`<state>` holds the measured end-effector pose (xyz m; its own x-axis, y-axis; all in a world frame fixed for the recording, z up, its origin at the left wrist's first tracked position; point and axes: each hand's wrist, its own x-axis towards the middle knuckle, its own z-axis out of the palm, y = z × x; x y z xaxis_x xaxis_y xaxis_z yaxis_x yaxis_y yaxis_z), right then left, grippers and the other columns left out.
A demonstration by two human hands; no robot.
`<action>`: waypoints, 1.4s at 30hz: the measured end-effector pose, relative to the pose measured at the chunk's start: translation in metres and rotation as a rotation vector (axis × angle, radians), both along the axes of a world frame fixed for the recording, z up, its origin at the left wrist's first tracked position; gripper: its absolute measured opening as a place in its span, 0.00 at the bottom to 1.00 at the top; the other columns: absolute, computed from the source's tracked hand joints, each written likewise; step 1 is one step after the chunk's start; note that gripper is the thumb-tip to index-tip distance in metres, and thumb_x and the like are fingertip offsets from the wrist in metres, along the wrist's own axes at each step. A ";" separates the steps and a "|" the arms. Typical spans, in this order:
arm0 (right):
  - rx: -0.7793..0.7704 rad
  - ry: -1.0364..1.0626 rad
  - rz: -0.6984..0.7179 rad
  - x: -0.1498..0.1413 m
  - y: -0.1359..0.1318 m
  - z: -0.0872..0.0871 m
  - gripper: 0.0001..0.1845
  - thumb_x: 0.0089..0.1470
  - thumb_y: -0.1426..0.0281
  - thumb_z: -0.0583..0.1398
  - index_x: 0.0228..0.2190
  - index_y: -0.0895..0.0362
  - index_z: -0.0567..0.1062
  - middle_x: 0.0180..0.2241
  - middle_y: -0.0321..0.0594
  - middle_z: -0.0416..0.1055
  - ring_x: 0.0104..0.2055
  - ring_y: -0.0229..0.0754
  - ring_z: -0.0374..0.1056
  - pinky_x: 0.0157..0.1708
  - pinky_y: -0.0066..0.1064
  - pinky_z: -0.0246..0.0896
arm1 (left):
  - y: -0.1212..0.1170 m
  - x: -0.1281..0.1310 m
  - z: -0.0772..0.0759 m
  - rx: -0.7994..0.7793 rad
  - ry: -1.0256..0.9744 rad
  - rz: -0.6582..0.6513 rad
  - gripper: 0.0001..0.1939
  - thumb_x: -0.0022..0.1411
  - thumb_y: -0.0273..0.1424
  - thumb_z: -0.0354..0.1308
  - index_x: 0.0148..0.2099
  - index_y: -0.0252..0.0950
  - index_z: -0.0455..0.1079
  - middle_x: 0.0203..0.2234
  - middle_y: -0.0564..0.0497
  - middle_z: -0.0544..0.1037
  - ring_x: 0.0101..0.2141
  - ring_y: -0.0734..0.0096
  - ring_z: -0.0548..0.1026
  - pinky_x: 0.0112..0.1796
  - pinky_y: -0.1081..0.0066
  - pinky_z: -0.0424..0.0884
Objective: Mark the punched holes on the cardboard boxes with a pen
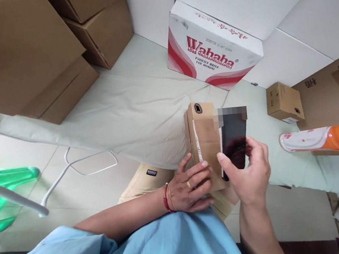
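Note:
My right hand [249, 171] is wrapped round a dark smartphone [234, 145], thumb along its near left edge. The phone is upright in the picture, its top blurred by blocky pixels. Just left of it, a small brown cardboard box [205, 131] lies at the edge of the covered surface, with a white label strip along its side and a dark round mark near its far end. My left hand [192, 184] rests on the near part of this box, fingers stretched out and apart. It wears a ring and a red bracelet.
A white and red water carton [210, 52] stands at the back. Large brown boxes [27, 56] fill the left. At right are a smaller box [284, 103] and an orange and white bottle [321, 138]. Below left are a white metal frame [69, 165] and green stool [10, 178].

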<state>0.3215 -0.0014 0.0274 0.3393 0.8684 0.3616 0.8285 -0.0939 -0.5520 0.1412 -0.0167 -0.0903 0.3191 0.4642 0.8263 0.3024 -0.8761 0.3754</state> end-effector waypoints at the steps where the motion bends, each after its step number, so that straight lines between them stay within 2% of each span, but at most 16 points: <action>1: 0.017 -0.007 0.033 -0.011 0.004 0.004 0.36 0.53 0.44 0.69 0.54 0.54 0.76 0.50 0.51 0.74 0.51 0.58 0.76 0.54 0.54 0.75 | 0.001 0.000 -0.001 -0.006 0.016 0.001 0.14 0.70 0.40 0.66 0.53 0.38 0.77 0.54 0.44 0.85 0.70 0.56 0.73 0.79 0.42 0.51; 3: 0.028 -0.001 0.076 -0.029 0.011 0.007 0.33 0.54 0.46 0.69 0.52 0.53 0.76 0.49 0.50 0.74 0.50 0.57 0.75 0.53 0.55 0.76 | 0.004 -0.001 -0.002 -0.002 0.040 -0.018 0.10 0.69 0.33 0.65 0.52 0.41 0.77 0.53 0.48 0.86 0.68 0.59 0.74 0.78 0.44 0.55; 9: 0.023 0.022 0.069 -0.054 0.021 -0.005 0.30 0.53 0.47 0.69 0.49 0.53 0.74 0.47 0.48 0.73 0.48 0.56 0.74 0.50 0.53 0.76 | 0.010 -0.004 -0.013 -0.014 0.008 -0.085 0.07 0.71 0.34 0.66 0.50 0.48 0.79 0.49 0.54 0.84 0.68 0.65 0.74 0.79 0.47 0.52; 15: 0.022 -0.025 -0.003 -0.061 0.023 -0.011 0.32 0.54 0.47 0.68 0.51 0.54 0.74 0.49 0.49 0.72 0.50 0.55 0.74 0.51 0.51 0.74 | 0.011 -0.003 -0.019 -0.018 -0.020 -0.116 0.05 0.74 0.35 0.65 0.50 0.47 0.79 0.49 0.54 0.84 0.66 0.68 0.74 0.79 0.50 0.52; 22: 0.012 -0.019 -0.032 -0.063 0.024 -0.010 0.35 0.52 0.46 0.69 0.52 0.57 0.74 0.49 0.48 0.72 0.49 0.53 0.73 0.49 0.48 0.74 | 0.016 0.001 -0.014 0.020 -0.092 -0.076 0.08 0.79 0.34 0.57 0.49 0.46 0.78 0.44 0.56 0.85 0.60 0.70 0.78 0.78 0.52 0.56; 25: 0.025 -0.006 -0.028 -0.065 0.024 -0.010 0.34 0.53 0.46 0.69 0.52 0.56 0.74 0.49 0.48 0.71 0.49 0.52 0.73 0.49 0.48 0.74 | 0.016 0.002 -0.015 0.027 -0.094 -0.077 0.06 0.78 0.34 0.58 0.50 0.45 0.78 0.44 0.56 0.86 0.59 0.69 0.80 0.78 0.52 0.57; 28: 0.057 0.008 -0.014 -0.063 0.022 -0.010 0.35 0.52 0.46 0.70 0.52 0.56 0.75 0.49 0.47 0.72 0.49 0.52 0.74 0.51 0.49 0.75 | 0.015 0.000 -0.018 0.025 -0.072 -0.099 0.04 0.75 0.33 0.63 0.50 0.44 0.78 0.48 0.54 0.86 0.62 0.66 0.78 0.78 0.49 0.56; 32: 0.064 0.105 -0.059 -0.034 0.018 -0.009 0.41 0.49 0.43 0.72 0.54 0.57 0.76 0.50 0.47 0.72 0.49 0.51 0.75 0.54 0.49 0.74 | 0.013 -0.002 -0.019 0.036 0.008 -0.108 0.07 0.74 0.33 0.64 0.52 0.42 0.78 0.55 0.48 0.85 0.70 0.61 0.73 0.78 0.44 0.55; 36: 0.019 0.146 -0.280 0.029 0.015 -0.017 0.49 0.42 0.38 0.72 0.55 0.60 0.77 0.51 0.50 0.72 0.48 0.54 0.74 0.57 0.54 0.72 | 0.012 -0.003 -0.011 0.038 0.021 -0.072 0.08 0.74 0.30 0.62 0.54 0.40 0.76 0.55 0.47 0.85 0.72 0.64 0.70 0.78 0.46 0.57; 39: -0.106 0.022 -0.430 0.080 0.010 -0.032 0.51 0.36 0.37 0.71 0.50 0.62 0.79 0.48 0.55 0.73 0.57 0.64 0.70 0.65 0.61 0.65 | 0.010 -0.005 -0.003 0.000 0.015 -0.064 0.10 0.75 0.28 0.59 0.55 0.39 0.76 0.54 0.46 0.86 0.73 0.63 0.69 0.78 0.48 0.57; 42: -0.299 -0.043 -0.502 0.116 -0.002 -0.050 0.49 0.37 0.38 0.69 0.50 0.64 0.79 0.46 0.59 0.73 0.63 0.69 0.64 0.67 0.60 0.62 | 0.007 -0.010 0.004 -0.054 0.031 -0.079 0.12 0.76 0.28 0.57 0.58 0.37 0.76 0.57 0.44 0.86 0.74 0.62 0.68 0.78 0.50 0.57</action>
<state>0.4376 -0.0034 -0.0230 0.7260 0.6714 0.1487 0.6636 -0.6272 -0.4078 0.1317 -0.0102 -0.0868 0.3815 0.4800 0.7900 0.2452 -0.8765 0.4142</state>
